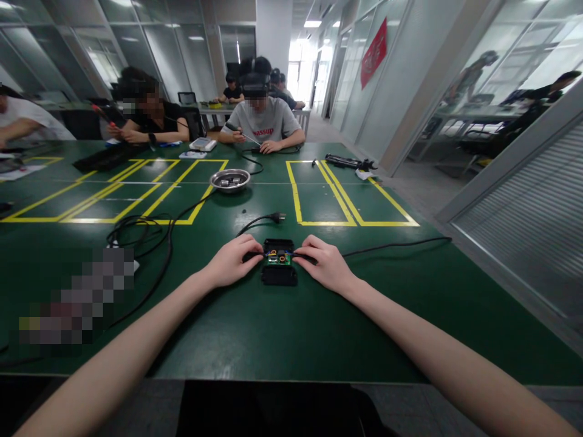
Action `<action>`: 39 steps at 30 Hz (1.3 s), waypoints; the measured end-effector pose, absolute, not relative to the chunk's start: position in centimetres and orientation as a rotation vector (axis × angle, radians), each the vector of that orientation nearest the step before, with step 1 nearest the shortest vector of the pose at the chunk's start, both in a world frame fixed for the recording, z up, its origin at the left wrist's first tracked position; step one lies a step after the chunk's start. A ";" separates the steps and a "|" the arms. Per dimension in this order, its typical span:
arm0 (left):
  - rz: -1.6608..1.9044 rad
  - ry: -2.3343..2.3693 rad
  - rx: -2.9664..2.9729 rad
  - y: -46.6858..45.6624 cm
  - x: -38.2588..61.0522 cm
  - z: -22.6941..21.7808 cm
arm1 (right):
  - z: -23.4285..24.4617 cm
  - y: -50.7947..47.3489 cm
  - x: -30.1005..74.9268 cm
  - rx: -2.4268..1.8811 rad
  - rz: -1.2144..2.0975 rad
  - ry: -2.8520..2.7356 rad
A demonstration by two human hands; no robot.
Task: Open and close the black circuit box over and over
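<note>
A small black open case (279, 274) with a green circuit board (279, 258) inside lies on the green table (273, 328) in front of me. My left hand (232, 261) rests at its left side, fingers curled and pinching the black cable there. My right hand (324, 262) is at its right side, fingers closed on the black cable (392, 246) that runs off to the right. A second cable with a plug (276, 216) leads away behind the case.
A metal bowl (230, 179) sits further back among yellow floor-tape rectangles (346, 206). Tangled black cables (146, 233) lie at the left. Across the table, people work with tools; one holds a soldering iron (241, 133). A black tool (348, 161) lies far right.
</note>
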State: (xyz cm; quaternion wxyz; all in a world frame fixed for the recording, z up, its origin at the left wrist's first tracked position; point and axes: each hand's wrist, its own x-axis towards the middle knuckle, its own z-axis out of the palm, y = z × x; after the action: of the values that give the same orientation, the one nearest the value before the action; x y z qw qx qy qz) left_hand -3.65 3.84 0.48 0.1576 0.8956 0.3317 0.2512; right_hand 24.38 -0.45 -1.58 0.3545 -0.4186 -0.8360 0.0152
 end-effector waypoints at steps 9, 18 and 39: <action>0.636 0.939 2.604 3.5 -3.7 1.1 | -1.1 -0.8 24.6 -1.119 0.064 -2.187; 0.607 1.028 2.594 3.9 -4.0 1.8 | 0.3 -0.5 25.2 -1.545 0.093 -2.336; 0.740 1.063 2.552 3.0 -4.2 2.4 | 2.2 -1.2 28.1 -1.369 0.074 -2.061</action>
State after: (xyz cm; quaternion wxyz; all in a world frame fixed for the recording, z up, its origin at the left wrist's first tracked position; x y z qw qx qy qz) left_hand -4.24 3.01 2.38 0.1393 0.8830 0.3679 0.2560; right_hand 28.06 -1.15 2.20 0.3269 -0.5226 -0.7869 0.0281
